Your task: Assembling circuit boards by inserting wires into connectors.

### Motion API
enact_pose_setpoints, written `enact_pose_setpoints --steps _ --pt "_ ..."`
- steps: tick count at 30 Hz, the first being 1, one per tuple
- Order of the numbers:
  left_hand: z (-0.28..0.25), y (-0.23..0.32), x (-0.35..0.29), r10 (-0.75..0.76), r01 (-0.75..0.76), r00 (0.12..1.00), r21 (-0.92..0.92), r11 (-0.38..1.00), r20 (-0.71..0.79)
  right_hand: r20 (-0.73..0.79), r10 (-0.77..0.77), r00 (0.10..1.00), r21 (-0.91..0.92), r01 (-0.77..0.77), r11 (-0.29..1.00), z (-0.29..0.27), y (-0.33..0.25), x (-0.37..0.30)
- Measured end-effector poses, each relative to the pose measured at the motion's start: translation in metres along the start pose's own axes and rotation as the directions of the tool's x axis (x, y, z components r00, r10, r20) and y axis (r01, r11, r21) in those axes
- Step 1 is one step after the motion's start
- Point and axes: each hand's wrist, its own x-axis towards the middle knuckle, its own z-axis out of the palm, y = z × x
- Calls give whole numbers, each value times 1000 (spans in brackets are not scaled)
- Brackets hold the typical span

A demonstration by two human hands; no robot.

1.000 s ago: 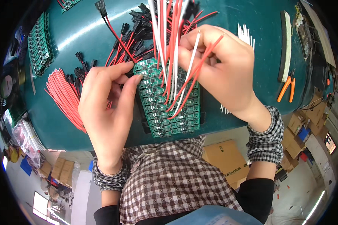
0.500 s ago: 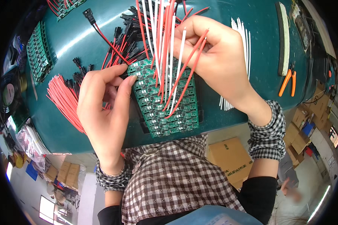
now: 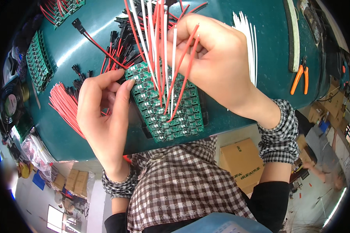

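Note:
A green circuit board panel (image 3: 179,128) with rows of small parts lies near the table's front edge. My left hand (image 3: 101,105) has its thumb and index fingertip at the panel's upper left corner. A red-and-black lead with a black connector (image 3: 78,25) ends at that fingertip. Red and white wires (image 3: 175,93) rise from the panel in a slanting bunch. Behind them my right hand (image 3: 217,58) is closed in a pinch above the panel; its fingertips, and whatever they hold, are hidden by the wires.
Red wires (image 3: 64,106) lie bundled at left, white wires (image 3: 247,42) at right. Black connector leads (image 3: 120,42) are heaped behind the panel. More boards (image 3: 39,60) lie at far left. Orange-handled cutters (image 3: 300,79) rest beside a pale strip (image 3: 292,42) at right.
The panel, wires and both hands appear slightly further left in view. My right hand now covers the white wires' near ends. A person in the right background has moved.

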Motion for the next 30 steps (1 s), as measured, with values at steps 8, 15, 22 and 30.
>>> enact_pose_setpoints --steps 8,15,22,30 --pt "1 2 0 -18 18 1000 -7 1000 0 -74 -50 996 -64 45 997 2 2 1" --pt "0 0 1 -11 11 1000 8 1000 -9 7 38 999 78 -38 996 6 1 4" --pt "0 -3 2 -5 5 1000 8 1000 -3 296 330 896 228 -402 887 -3 16 12" --pt "-3 -7 0 4 -4 1000 -2 1000 2 402 321 857 220 -431 875 -12 9 19"
